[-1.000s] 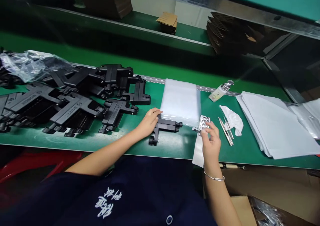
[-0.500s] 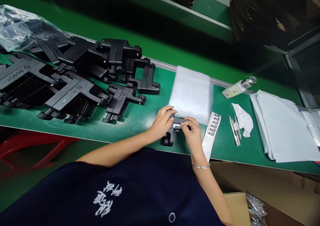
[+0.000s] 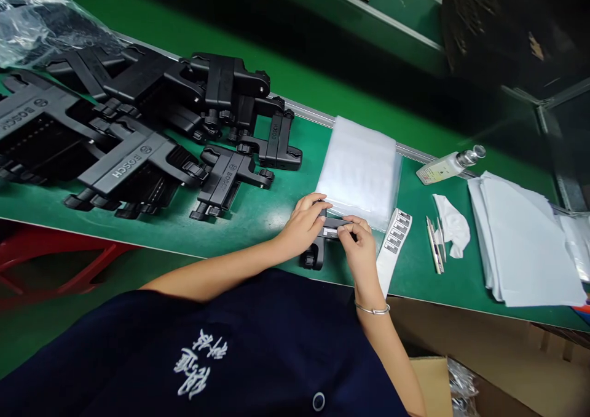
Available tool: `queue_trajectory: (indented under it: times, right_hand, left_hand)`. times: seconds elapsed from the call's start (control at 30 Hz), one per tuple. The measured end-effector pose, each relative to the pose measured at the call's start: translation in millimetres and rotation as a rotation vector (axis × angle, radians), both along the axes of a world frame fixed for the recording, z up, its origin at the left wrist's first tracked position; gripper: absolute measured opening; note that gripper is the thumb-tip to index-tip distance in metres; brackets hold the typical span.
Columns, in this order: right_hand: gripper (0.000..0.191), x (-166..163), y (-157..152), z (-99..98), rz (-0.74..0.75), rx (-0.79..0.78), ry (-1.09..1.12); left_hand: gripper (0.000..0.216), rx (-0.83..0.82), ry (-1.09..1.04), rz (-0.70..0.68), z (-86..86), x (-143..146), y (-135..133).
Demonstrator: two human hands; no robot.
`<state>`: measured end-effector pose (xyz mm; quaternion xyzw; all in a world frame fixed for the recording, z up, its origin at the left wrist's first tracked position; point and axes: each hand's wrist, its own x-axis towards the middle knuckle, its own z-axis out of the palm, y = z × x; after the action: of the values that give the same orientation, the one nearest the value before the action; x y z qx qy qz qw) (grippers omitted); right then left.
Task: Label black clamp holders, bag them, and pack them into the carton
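A small black plastic part (image 3: 314, 252) lies near the front edge of the green bench (image 3: 258, 214). My left hand (image 3: 303, 225) grips its left end with curled fingers. My right hand (image 3: 360, 248) presses pinched fingertips on a small white label (image 3: 330, 233) on top of the part. A strip of barcode labels (image 3: 395, 237) lies just right of my right hand. A stack of clear plastic bags (image 3: 362, 171) sits right behind both hands.
Several larger black plastic parts (image 3: 138, 158) marked BOSCH cover the bench at left, with a crumpled plastic bag (image 3: 37, 23) behind them. To the right lie a small bottle (image 3: 449, 165), a white rag (image 3: 454, 223), thin tools (image 3: 434, 245) and sheets of white paper (image 3: 525, 245). An open cardboard box (image 3: 465, 386) stands below right.
My right hand left the label strip and moved left onto the black part, where it now presses a label. My left hand stayed on the part. The view shifted downward.
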<state>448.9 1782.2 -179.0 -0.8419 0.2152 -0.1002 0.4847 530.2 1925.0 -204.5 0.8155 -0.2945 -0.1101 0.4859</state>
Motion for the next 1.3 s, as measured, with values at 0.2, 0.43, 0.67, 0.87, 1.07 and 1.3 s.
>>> queue_trajectory:
  times: [0.2, 0.43, 0.67, 0.87, 1.07, 1.3]
  right_hand:
    - [0.019, 0, 0, 3.6, 0.023, -0.063, 0.011]
    - [0.017, 0, 5, 5.1, 0.053, -0.202, 0.014]
    - [0.028, -14, -29, 11.1, 0.256, -0.065, 0.067]
    - [0.051, -22, -52, 7.1, 0.46, -0.159, 0.069]
    - [0.05, -18, -49, 1.7, 0.441, -0.213, 0.031]
    - [0.049, -36, -49, 8.5, 0.417, -0.268, -0.092]
  left_hand:
    - [0.033, 0.006, -0.009, 0.004, -1.6, 0, -2]
    - [0.031, 0.064, -0.354, -0.142, 10.0, 2, 23]
    - [0.034, 0.342, -0.697, -0.688, 33.5, 35, 41]
    - [0.037, 0.454, -0.665, -0.854, 50.6, 41, 16]
    - [0.036, 0.405, -0.64, -0.812, 53.7, 31, 3]
    - [0.037, 0.183, -0.379, -0.237, 58.0, 74, -15]
